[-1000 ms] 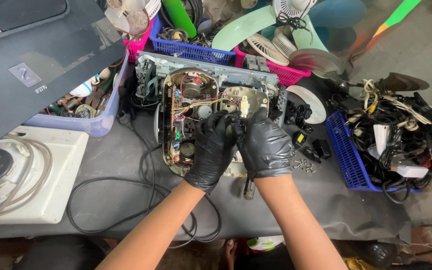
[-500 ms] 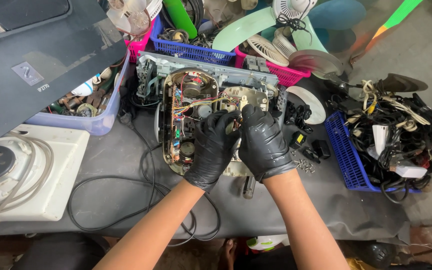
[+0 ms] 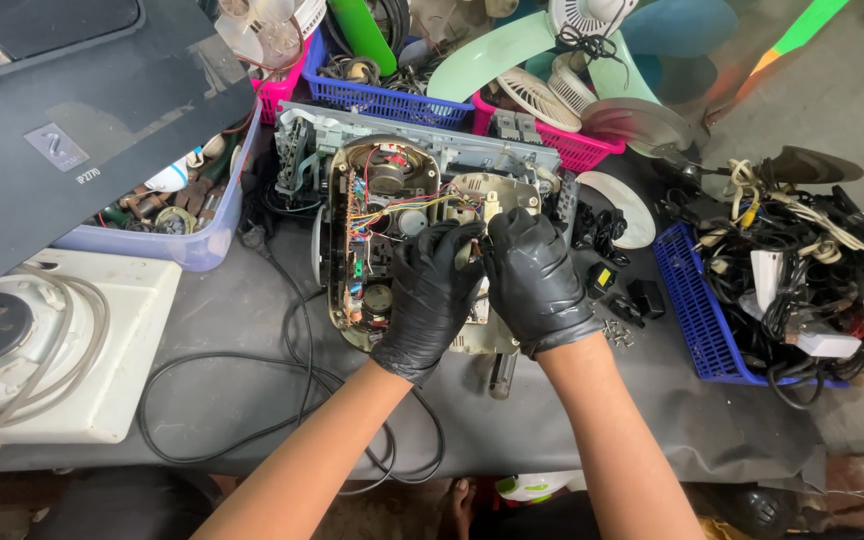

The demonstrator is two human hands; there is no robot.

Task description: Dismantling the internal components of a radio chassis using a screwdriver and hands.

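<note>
head view, white appliance (image 3: 102, 350) far left on the grey table (image 3: 252, 300), my left hand (image 3: 432, 290) and my right hand (image 3: 537, 280), black-gloved, fingers curled together on the opened device (image 3: 382, 220) at table centre, blue basket of cables (image 3: 697, 310) right

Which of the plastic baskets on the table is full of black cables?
The blue basket at the right edge, right of the right hand. The other blue basket and pink basket stand behind the opened device.

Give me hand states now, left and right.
Left hand: curled on the opened appliance; whether it grips a part cannot be told.
Right hand: fingers bent on the same appliance; grasp cannot be told.
</note>
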